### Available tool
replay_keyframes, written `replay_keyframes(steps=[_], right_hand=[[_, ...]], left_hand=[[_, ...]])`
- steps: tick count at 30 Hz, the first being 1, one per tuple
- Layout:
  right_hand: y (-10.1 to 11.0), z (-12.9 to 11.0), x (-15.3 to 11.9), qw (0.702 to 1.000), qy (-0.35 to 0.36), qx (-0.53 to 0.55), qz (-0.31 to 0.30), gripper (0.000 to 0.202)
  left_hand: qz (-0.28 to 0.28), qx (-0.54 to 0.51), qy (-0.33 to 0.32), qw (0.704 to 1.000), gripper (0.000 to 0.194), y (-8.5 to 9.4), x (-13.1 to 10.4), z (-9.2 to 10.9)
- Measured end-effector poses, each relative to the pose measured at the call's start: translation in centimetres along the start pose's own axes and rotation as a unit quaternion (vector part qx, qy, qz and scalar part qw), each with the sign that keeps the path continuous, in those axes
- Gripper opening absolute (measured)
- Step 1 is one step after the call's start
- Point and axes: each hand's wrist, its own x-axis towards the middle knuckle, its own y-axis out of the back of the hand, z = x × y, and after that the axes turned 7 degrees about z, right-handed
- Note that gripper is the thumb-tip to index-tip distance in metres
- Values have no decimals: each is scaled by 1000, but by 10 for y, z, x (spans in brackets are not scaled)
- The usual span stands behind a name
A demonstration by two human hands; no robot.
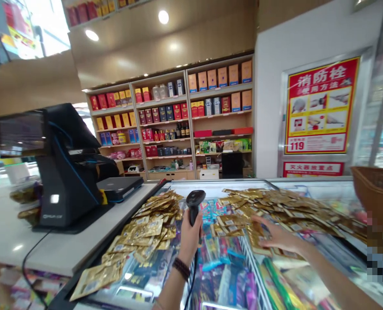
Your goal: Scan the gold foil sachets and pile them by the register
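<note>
Wrapped around the grip of a black scanner (195, 206), the left hand (188, 234) holds it upright over the freezer lid (217, 187). At two o'clock from it, the right hand (273, 234) lies open, fingers spread, on the gold packets (294, 206). These look light, thin and slippery; pinching one by an edge seems best.

Print on the gold packets (152, 224) is too small to read. The scanner (194, 206) handle is hidden inside the left hand (189, 237). The right hand (275, 236) covers part of a packet; its fingertips blur. The brown basket (377, 187) is cut off at the right edge, and a pixelated patch (381, 245) lies below it. The monitor (20, 133) screen is illegible.
</note>
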Motion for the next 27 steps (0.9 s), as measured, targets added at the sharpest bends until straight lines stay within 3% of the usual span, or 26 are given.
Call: replay_keyframes(steps=[2,7,10,15,18,20,23,25,27], right_hand=[[3,0,-8,999,-2,-39,-18,81],[-8,-1,2,993,11,-102,59,81],[-9,2,13,987,9,-159,38,73],[-1,2,18,972,-8,-233,-8,59],[6,4,14,986,-35,-163,-17,47],[11,10,12,992,-65,-106,-2,50],[16,20,10,989,-97,9,112,55],[15,26,12,970,-103,117,187,48],[10,31,14,949,-101,204,217,43]], left_hand=[[-20,-6,10,1000,83,-24,-3,-8],[-64,-30,56,996,87,-69,-17,-33],[-89,-30,84,992,89,-79,-25,-51],[-139,-10,118,983,87,-75,-35,-77],[-148,-1,124,981,82,-73,-39,-84],[-150,5,126,981,80,-72,-41,-87],[-163,-1,134,977,78,-70,-42,-89],[-168,-8,138,976,78,-69,-42,-87],[-166,-11,136,977,77,-69,-43,-82]])
